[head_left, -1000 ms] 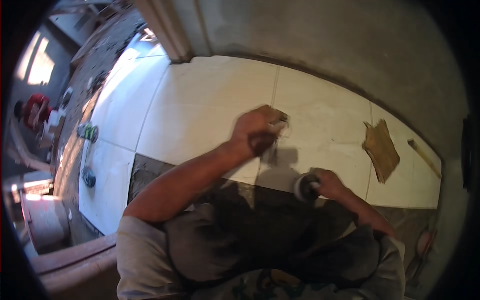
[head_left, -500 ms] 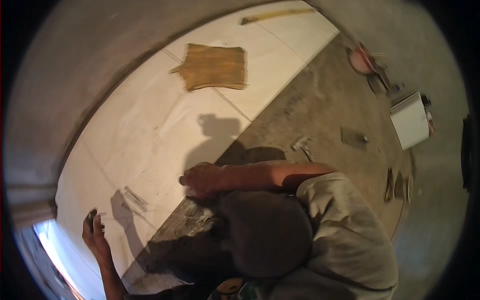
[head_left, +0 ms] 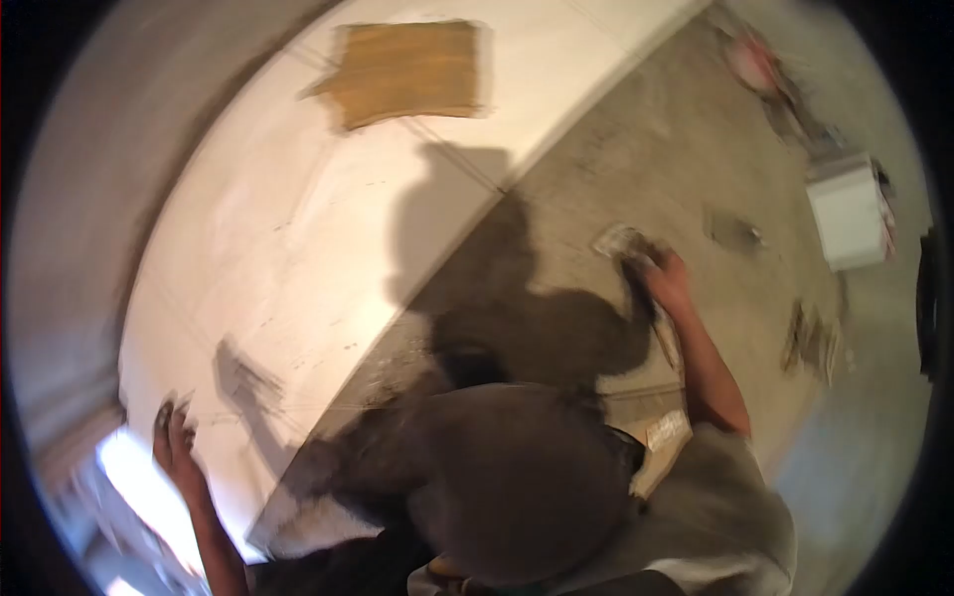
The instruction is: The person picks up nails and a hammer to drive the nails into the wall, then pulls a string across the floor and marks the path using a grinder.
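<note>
On the bare grey floor, my right hand [head_left: 668, 276] is at a small hammer [head_left: 618, 239]. Its pale head shows beyond my fingers, which seem closed around the handle, though motion blurs them. At the lower left, my left hand [head_left: 175, 437] is raised above the pale tiled surface [head_left: 268, 238] with its fingers apart. I can make out nothing held in it. A dark rounded shape [head_left: 527, 477] covers the lower middle and hides what lies beneath it.
A brown, ragged-edged sheet [head_left: 409, 74] lies on the pale tiles. To the right are a dark flat piece [head_left: 730, 228], a white box-like object [head_left: 850, 211], a blurred red item [head_left: 755, 65] and several small pieces [head_left: 810, 340] near the wall.
My right hand has left the edge of the tiles and moved right to the hammer. My left hand stays raised at the lower left. The view has shifted, moving the brown sheet upward.
</note>
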`<control>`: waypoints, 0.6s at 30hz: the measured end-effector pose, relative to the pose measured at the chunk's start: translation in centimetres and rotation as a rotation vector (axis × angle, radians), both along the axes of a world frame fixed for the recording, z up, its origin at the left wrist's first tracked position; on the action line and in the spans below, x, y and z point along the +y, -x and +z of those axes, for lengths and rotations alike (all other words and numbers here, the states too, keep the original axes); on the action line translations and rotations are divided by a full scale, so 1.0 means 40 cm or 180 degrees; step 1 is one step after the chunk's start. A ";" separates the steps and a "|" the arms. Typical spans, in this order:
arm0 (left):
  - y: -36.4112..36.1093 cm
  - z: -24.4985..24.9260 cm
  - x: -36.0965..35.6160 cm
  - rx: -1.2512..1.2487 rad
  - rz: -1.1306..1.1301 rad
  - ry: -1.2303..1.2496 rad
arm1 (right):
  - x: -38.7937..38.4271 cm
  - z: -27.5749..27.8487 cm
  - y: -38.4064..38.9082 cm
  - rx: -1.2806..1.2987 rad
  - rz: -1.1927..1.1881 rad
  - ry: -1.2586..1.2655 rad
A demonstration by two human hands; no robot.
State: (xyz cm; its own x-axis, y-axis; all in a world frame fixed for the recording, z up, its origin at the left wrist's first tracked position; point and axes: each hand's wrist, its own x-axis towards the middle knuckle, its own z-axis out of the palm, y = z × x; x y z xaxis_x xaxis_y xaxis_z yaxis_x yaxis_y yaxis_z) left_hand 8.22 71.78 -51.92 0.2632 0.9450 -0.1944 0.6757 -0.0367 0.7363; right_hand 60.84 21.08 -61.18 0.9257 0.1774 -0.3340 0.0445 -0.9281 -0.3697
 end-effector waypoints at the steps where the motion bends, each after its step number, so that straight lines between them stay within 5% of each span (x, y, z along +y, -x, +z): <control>1: -0.011 0.003 -0.005 -0.0075 -0.0065 -0.0090 | -0.088 -0.057 -0.013 -0.0093 0.0404 0.0190; 3: -0.061 0.018 -0.010 -0.0410 -0.0038 -0.0222 | -0.097 -0.062 0.020 0.0526 0.0711 0.0431; 4: -0.099 0.044 -0.012 -0.0111 -0.0167 -0.0381 | -0.214 -0.195 -0.020 -0.0143 0.1225 0.0960; 5: -0.115 0.068 -0.009 0.0088 -0.0362 -0.0699 | -0.170 -0.150 -0.004 0.0199 0.1527 0.0545; 6: -0.138 0.074 -0.002 0.0202 -0.0370 -0.1044 | -0.177 -0.187 -0.012 0.0179 0.1272 0.0227; 9: -0.134 0.111 0.042 0.0529 -0.0187 -0.1227 | -0.176 -0.236 -0.041 -0.0978 0.1344 0.0972; 11: -0.079 0.086 0.088 0.0489 -0.0121 -0.1328 | -0.187 -0.260 -0.075 -0.0709 0.1858 0.1656; 15: -0.072 0.092 0.165 0.0457 0.0099 -0.1587 | -0.185 -0.225 -0.120 0.0458 0.1576 0.1984; 16: -0.078 0.082 0.185 0.0226 0.0350 -0.1588 | -0.240 -0.255 -0.147 0.0460 0.1594 0.1990; 18: -0.091 0.051 0.226 -0.0263 0.0852 -0.1584 | -0.329 -0.301 -0.186 0.0603 0.2021 0.0662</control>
State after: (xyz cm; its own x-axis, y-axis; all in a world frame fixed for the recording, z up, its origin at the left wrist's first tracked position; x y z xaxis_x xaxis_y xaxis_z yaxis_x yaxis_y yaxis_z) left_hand 11.85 80.82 -49.87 -0.0027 0.9532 0.3023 0.6501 -0.2280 0.7249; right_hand 68.29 7.92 -73.21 0.5863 0.5803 -0.5653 0.5547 -0.7961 -0.2420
